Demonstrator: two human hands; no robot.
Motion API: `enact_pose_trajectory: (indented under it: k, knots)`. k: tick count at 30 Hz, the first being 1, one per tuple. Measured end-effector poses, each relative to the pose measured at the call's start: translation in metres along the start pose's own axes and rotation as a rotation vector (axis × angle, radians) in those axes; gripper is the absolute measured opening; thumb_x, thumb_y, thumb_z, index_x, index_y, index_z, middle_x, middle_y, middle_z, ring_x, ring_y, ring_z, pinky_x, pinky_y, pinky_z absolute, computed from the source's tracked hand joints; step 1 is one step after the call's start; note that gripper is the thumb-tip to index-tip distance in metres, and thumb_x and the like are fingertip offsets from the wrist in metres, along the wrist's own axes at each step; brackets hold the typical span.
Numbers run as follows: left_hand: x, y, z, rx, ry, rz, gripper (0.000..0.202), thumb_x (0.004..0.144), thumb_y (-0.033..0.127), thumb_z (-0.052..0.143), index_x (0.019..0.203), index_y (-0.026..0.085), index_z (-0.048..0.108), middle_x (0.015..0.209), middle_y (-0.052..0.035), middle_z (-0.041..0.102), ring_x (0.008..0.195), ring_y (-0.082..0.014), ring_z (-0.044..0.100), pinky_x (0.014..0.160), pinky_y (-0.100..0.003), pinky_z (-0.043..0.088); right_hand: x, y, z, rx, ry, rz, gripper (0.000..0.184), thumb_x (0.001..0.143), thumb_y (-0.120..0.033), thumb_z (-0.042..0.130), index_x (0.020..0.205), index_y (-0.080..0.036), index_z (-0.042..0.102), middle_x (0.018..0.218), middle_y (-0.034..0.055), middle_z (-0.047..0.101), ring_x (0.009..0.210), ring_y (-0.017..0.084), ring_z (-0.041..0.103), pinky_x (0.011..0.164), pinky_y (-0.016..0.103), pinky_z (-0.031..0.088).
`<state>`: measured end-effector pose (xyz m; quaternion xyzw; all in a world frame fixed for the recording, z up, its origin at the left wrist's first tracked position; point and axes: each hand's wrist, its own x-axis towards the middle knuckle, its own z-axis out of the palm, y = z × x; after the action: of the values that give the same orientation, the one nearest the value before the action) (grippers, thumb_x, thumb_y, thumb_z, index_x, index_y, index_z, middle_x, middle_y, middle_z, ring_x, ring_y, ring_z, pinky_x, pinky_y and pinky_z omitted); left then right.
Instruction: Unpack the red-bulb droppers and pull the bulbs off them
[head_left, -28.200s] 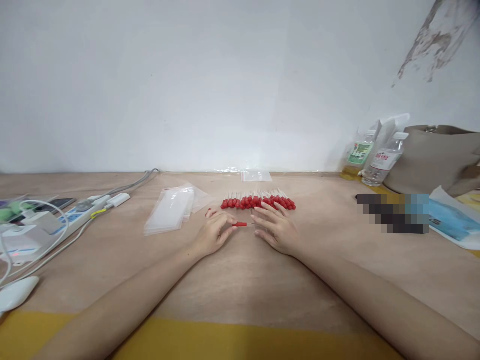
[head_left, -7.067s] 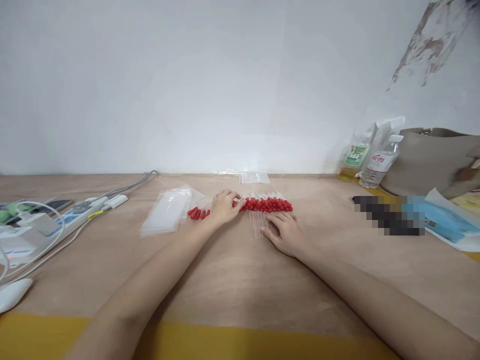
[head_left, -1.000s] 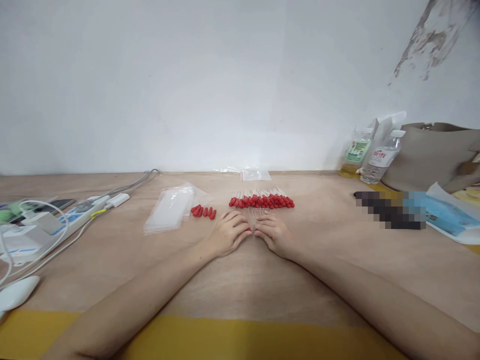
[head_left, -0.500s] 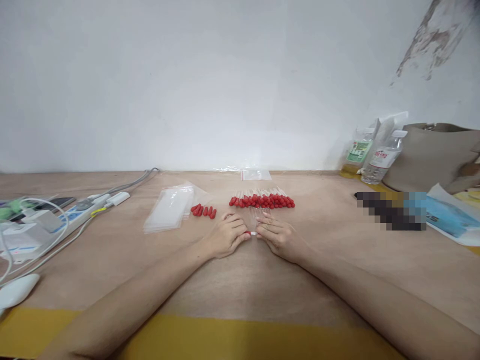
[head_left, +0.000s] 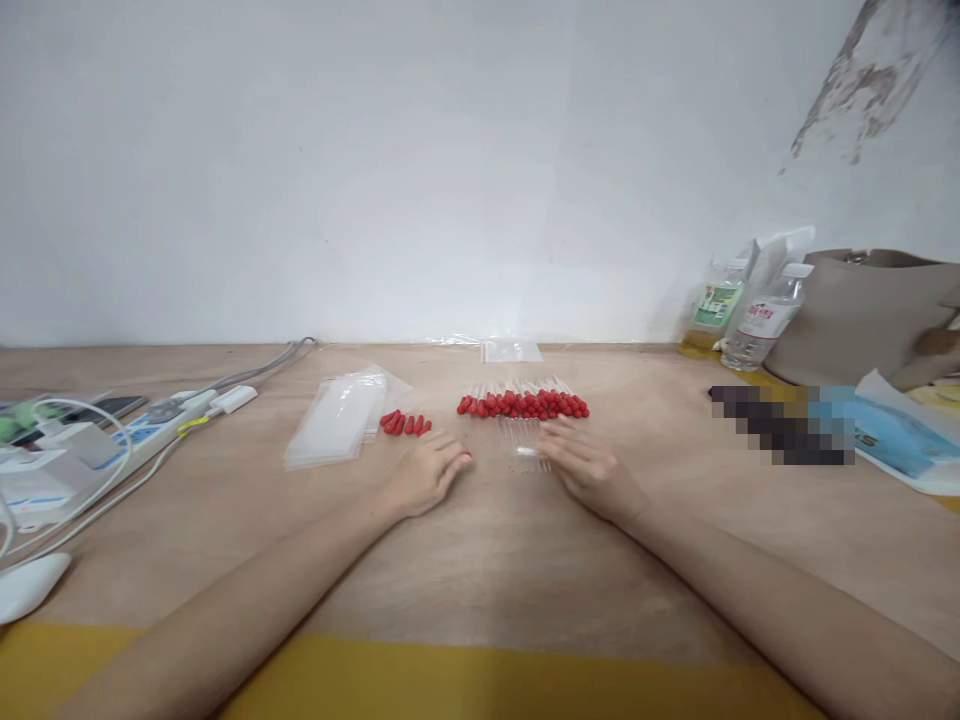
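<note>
Left of centre, small red teardrop-shaped bulbs (head_left: 406, 424) lie on the brown wood-grain desk (head_left: 480, 570), seemingly for easy reach. The left hand (head_left: 435, 472) closes around a red piece (head_left: 467, 456). At centre, thin clear tubes (head_left: 517, 433) lie side by side, probably for single picking; right of them, the right hand (head_left: 594, 473) bends loosely, its grip unclear.

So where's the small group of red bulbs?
Head view, left of centre on the table: the small group of red bulbs sits between the clear bags and the longer red-tipped row, just beyond the left hand.
</note>
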<state>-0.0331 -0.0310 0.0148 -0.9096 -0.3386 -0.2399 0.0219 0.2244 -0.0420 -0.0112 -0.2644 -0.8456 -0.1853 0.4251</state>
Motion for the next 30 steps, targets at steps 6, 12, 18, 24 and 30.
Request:
enact_pose_trajectory:
  k: [6, 12, 18, 24, 30]
  knots:
    - [0.001, -0.068, -0.032, 0.041, 0.374, -0.475, 0.027, 0.083, 0.028, 0.039, 0.093, 0.016, 0.061, 0.089, -0.0065, 0.053, 0.088, -0.0182, 0.051, 0.08, -0.03, 0.042, -0.002, 0.008, 0.002, -0.127, -0.081, 0.476, 0.026, 0.083, -0.025, 0.044, 0.099, -0.02, 0.063, 0.077, 0.0057, 0.064, 0.073, 0.017, 0.058, 0.068, 0.031, 0.043]
    - [-0.008, -0.12, -0.038, 0.124, 0.198, -0.747, 0.039, 0.075, 0.026, 0.044, 0.111, 0.014, 0.054, 0.086, -0.0052, 0.061, 0.075, -0.0181, 0.056, 0.075, -0.029, 0.043, -0.002, 0.013, 0.003, -0.132, -0.187, 0.775, 0.024, 0.075, -0.018, 0.042, 0.094, -0.017, 0.056, 0.076, 0.0033, 0.064, 0.068, 0.016, 0.057, 0.069, 0.03, 0.036]
    - [-0.009, -0.124, -0.035, 0.132, 0.139, -0.8, 0.047, 0.079, 0.044, 0.041, 0.117, 0.017, 0.048, 0.091, -0.0071, 0.064, 0.074, -0.0202, 0.059, 0.07, -0.03, 0.041, -0.002, 0.013, 0.001, -0.162, -0.246, 0.761, 0.012, 0.071, -0.018, 0.043, 0.077, -0.02, 0.053, 0.072, -0.0001, 0.062, 0.068, 0.015, 0.055, 0.07, 0.03, 0.028]
    - [0.007, -0.105, -0.042, 0.156, 0.298, -0.664, 0.039, 0.084, 0.043, 0.031, 0.105, 0.018, 0.053, 0.091, -0.0071, 0.063, 0.082, -0.0208, 0.057, 0.071, -0.03, 0.042, 0.002, 0.007, 0.003, -0.144, -0.241, 0.691, 0.013, 0.073, -0.017, 0.043, 0.079, -0.02, 0.055, 0.078, 0.0, 0.064, 0.074, 0.014, 0.056, 0.071, 0.03, 0.027]
    - [0.048, -0.074, -0.019, 0.182, -0.003, -0.522, 0.024, 0.076, 0.038, 0.047, 0.085, 0.019, 0.059, 0.091, -0.0058, 0.063, 0.088, -0.0226, 0.055, 0.077, -0.032, 0.04, 0.003, 0.005, 0.002, -0.112, -0.258, 0.559, 0.016, 0.078, -0.027, 0.045, 0.085, -0.021, 0.058, 0.087, 0.0028, 0.064, 0.086, 0.016, 0.055, 0.084, 0.033, 0.028]
